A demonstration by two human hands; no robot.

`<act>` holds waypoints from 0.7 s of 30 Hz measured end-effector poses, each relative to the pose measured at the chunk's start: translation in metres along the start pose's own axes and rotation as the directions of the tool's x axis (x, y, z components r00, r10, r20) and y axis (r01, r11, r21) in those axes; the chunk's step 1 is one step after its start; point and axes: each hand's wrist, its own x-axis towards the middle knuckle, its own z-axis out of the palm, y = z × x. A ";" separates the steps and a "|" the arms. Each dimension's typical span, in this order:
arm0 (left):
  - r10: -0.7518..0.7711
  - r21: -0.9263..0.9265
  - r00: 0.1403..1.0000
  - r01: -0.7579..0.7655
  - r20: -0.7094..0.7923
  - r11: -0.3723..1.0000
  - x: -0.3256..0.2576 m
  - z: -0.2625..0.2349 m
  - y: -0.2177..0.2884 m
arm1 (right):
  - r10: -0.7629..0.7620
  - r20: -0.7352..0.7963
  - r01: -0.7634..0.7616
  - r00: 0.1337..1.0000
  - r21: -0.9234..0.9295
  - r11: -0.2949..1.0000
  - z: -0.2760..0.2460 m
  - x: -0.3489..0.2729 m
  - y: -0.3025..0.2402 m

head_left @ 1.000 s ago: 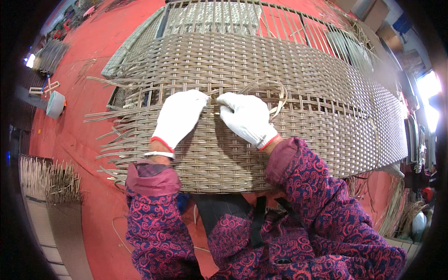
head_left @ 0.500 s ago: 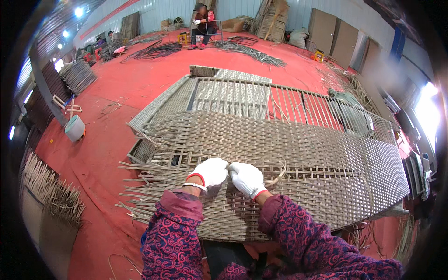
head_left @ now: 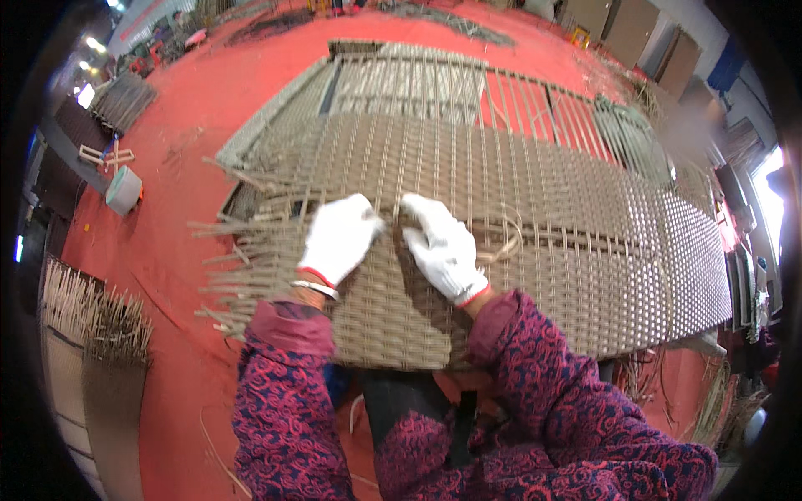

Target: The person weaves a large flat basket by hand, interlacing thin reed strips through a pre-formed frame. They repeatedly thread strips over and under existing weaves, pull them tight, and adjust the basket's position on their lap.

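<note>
A woven panel of flat brown wicker strands (head_left: 535, 196) lies before me, loose strand ends fanning out at its left. Both my hands wear white knit gloves over the long slit where two woven parts meet. My left hand (head_left: 337, 240) is closed, fingertips bent down at the slit; whatever they pinch is too blurred to make out. A short gap away, my right hand (head_left: 444, 250) rests on the weave with thumb and forefinger apart. A pale strand loop (head_left: 511, 236) stands up from the slit just right of it.
Under the panel's far side show a barred frame (head_left: 518, 104) and a lighter woven panel (head_left: 401, 88). A white bucket (head_left: 124, 190) stands on the red floor at left. Cut strands in a bundle (head_left: 117, 321) lie at lower left, and dark bundled material (head_left: 631, 138) lies at far right.
My hands, which met at the fingertips, have moved apart, and the right thumb and forefinger have spread. The view has tilted down, so the panel sits higher and the seated person is mostly cut off.
</note>
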 end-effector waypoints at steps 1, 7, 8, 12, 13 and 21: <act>0.086 0.089 0.996 -0.082 -0.039 0.993 -0.005 -0.013 -0.006 | -0.011 -0.019 0.011 1.000 0.012 1.000 -0.002 -0.002 0.001; -0.199 -0.101 0.975 0.188 -0.104 0.977 -0.047 -0.063 -0.016 | -0.223 0.065 0.217 0.973 0.080 0.973 0.015 0.016 -0.023; -0.196 -0.075 0.976 0.190 -0.092 0.979 -0.050 -0.065 -0.013 | -0.203 0.211 0.181 0.956 0.120 0.976 0.020 0.021 -0.029; -0.161 -0.156 0.982 0.145 -0.098 0.977 -0.055 -0.060 0.000 | -0.064 0.421 -0.042 0.905 0.237 0.971 0.027 0.036 -0.039; -0.231 -0.222 0.968 0.206 -0.093 0.953 -0.055 -0.056 0.002 | 0.051 0.463 -0.154 0.885 0.188 0.970 0.024 0.036 -0.038; -0.143 -0.102 0.977 0.161 0.161 0.982 -0.019 -0.027 -0.026 | -0.028 0.219 0.096 0.975 -0.305 0.948 0.023 0.030 -0.026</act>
